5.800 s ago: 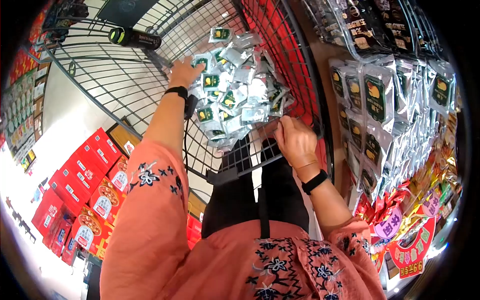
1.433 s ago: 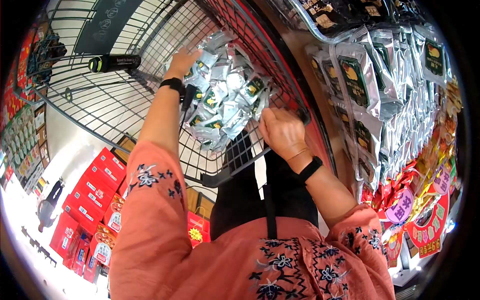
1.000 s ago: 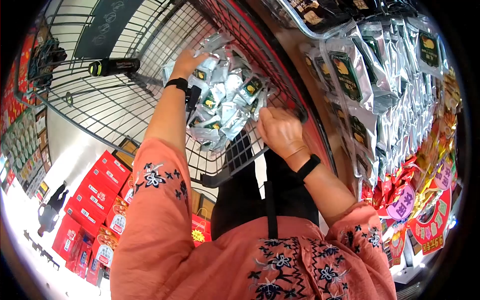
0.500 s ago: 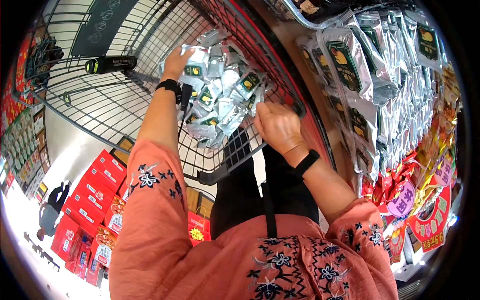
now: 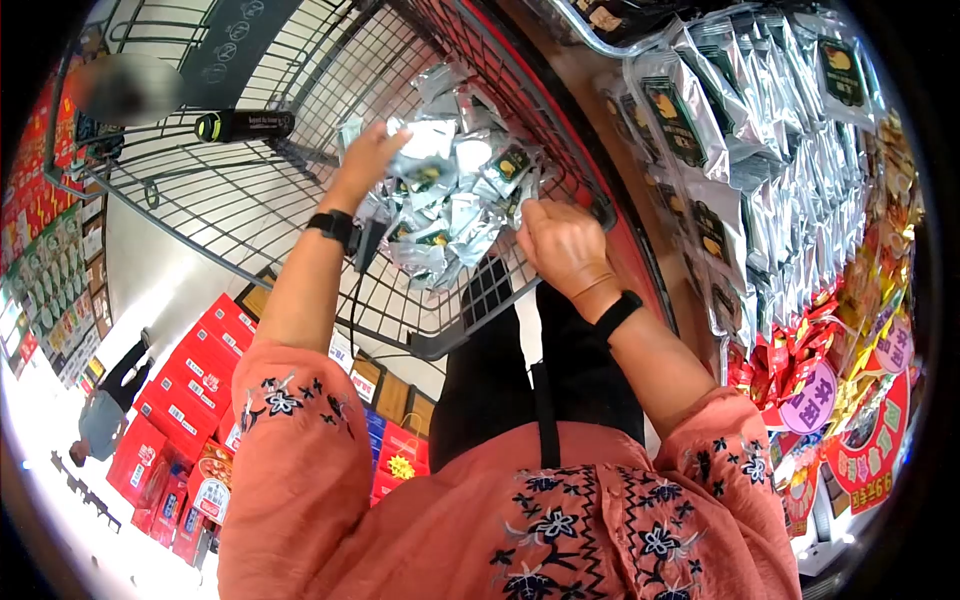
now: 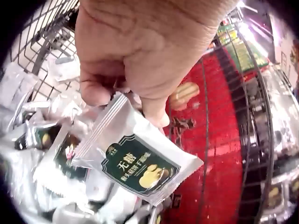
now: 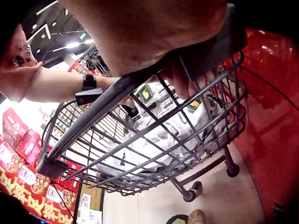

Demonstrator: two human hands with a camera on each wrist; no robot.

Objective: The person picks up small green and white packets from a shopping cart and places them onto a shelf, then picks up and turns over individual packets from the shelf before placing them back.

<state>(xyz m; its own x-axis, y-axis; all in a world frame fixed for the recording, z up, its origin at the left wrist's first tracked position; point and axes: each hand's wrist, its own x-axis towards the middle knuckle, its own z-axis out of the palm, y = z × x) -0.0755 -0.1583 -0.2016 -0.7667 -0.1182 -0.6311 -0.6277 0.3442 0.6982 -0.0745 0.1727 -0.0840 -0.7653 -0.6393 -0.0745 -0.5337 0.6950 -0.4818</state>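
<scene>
My left hand [image 5: 368,165] pinches a silver snack packet by its top edge, above the cart's pile. In the left wrist view that packet [image 6: 140,158] hangs tilted, its dark green label with yellow pictures facing the camera. Beneath lie many similar silver packets [image 5: 465,215], heaped in the near end of the wire shopping cart [image 7: 93,112]. My right hand [image 5: 565,245] grips the cart's near rim at its right corner, fingers curled over the bar. Seen from the right wrist, its fingers reach inside the basket beside the packets.
A black bottle [image 5: 245,125] lies in the cart's left part. Hanging silver packets [image 5: 780,170] crowd the rack on the right, above red and gold wrapped goods [image 5: 790,360]. Red boxes [image 5: 185,390] are stacked at left, and a person [image 5: 105,410] stands beyond them.
Earlier my left hand reached into the pile; now it holds a packet raised from it and has come slightly nearer me. My right hand stays at the cart's rim.
</scene>
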